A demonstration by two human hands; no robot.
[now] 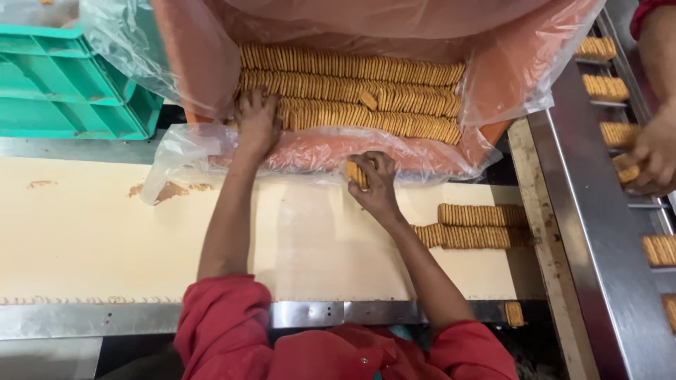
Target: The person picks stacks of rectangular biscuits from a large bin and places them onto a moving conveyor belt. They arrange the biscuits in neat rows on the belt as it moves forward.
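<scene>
Left hand (257, 121) spread flat, palm down, on biscuit rows (352, 95) inside the plastic-lined crate (197, 63); grips nothing. Right hand (373, 184) closed around a small biscuit stack (356, 174) at the crate's near edge, above the cream belt (91, 232). Two more biscuit lines (479, 225) lie right.

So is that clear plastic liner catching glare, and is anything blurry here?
Head view: soft white glare on the crinkled clear plastic liner; lighting even, faint shadows on the cream conveyor belt; stacked tan biscuits sharp; the co-worker's hand at the right edge slightly blurred.
</scene>
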